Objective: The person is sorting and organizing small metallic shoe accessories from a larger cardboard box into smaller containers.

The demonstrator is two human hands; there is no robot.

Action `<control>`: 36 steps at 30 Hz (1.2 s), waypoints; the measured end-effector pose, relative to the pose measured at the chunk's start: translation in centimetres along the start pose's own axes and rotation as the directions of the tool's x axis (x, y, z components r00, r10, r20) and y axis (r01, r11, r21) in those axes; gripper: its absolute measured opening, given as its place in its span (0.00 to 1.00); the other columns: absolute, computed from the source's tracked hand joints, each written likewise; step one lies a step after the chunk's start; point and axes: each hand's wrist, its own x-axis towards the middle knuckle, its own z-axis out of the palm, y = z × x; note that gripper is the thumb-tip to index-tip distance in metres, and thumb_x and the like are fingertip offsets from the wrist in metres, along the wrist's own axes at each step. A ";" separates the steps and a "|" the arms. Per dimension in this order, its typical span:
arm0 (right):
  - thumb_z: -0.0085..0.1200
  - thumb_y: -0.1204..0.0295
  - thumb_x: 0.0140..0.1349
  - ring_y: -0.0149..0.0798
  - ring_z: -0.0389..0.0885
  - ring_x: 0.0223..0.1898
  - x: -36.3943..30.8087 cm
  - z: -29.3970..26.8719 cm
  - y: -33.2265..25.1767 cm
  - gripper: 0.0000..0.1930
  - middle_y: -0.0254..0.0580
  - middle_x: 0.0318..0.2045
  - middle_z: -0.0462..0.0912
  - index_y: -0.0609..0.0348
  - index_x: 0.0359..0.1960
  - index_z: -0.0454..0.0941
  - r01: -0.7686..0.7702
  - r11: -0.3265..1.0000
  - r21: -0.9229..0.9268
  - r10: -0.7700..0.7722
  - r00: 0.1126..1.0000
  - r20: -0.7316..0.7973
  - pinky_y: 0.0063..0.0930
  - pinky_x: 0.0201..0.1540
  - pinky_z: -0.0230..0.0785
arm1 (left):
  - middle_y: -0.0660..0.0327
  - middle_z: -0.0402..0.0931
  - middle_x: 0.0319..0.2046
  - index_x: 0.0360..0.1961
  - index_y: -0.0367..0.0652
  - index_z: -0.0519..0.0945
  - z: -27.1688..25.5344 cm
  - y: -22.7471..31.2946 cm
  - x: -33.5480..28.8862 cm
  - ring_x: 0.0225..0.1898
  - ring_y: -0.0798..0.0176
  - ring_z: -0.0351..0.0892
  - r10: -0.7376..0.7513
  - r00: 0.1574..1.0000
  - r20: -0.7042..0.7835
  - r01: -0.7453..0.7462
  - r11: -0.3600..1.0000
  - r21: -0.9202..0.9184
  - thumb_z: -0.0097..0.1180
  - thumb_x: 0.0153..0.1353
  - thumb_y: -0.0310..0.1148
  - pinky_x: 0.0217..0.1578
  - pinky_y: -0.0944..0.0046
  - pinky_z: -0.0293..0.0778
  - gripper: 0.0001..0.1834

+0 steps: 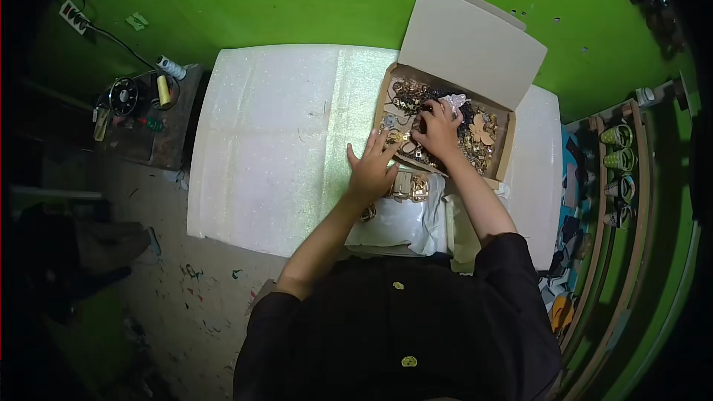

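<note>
A shallow cardboard box (pixel 509 150) stands on the table with its lid raised at the back. Inside lies a jumble of small gold, dark and clear ornaments (pixel 407 96), with peach flower-shaped pieces (pixel 483 129) toward the right. My right hand (pixel 440 134) reaches down into this pile, fingers bent and thumb apart; the fingertips are partly lost among the ornaments. Just beyond its fingers lies a pale, sparkling piece (pixel 454 99). My left hand (pixel 369 175), fingers spread, rests at the box's near left corner. Below it are gold buckle-like pieces (pixel 410 186) on white plastic wrapping (pixel 390 224).
A glittery white sheet (pixel 260 134) covers the table, which meets a green wall. At the left, a small stand (pixel 160 145) bears thread spools (pixel 171 67). On the right, a wooden rack (pixel 640 178) holds green-patterned footwear (pixel 618 159), beside heaped scraps (pixel 570 215).
</note>
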 end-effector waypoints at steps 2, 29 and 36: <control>0.64 0.60 0.42 0.49 0.55 0.62 -0.7 -0.9 0.3 0.19 0.41 0.54 0.68 0.53 0.36 0.79 0.108 0.985 0.136 -0.087 0.985 -0.149 0.56 0.60 0.37 | 0.54 0.49 0.67 0.57 0.50 0.70 0.2 0.1 0.2 0.69 0.49 0.43 -0.011 0.999 -0.038 0.011 1.000 0.004 0.51 0.58 0.41 0.56 0.26 0.31 0.25; 0.61 0.65 0.47 0.47 0.56 0.61 -14.1 -5.3 -3.8 0.06 0.36 0.50 0.72 0.48 0.27 0.82 -0.170 0.835 0.524 0.263 0.959 -0.109 0.51 0.59 0.35 | 0.49 0.53 0.65 0.38 0.55 0.83 -1.7 4.3 -0.8 0.67 0.45 0.43 -0.011 1.000 -0.006 0.010 0.988 -0.153 0.57 0.55 0.47 0.57 0.32 0.25 0.14; 0.55 0.68 0.50 0.49 0.54 0.63 -14.4 -2.2 -3.5 0.07 0.36 0.54 0.69 0.47 0.29 0.83 -0.181 0.972 0.147 0.192 0.980 -0.062 0.69 0.57 0.32 | 0.49 0.53 0.64 0.50 0.53 0.76 -2.8 1.2 0.3 0.67 0.46 0.44 -0.210 0.953 -0.218 0.178 0.971 -0.156 0.54 0.56 0.43 0.57 0.30 0.27 0.20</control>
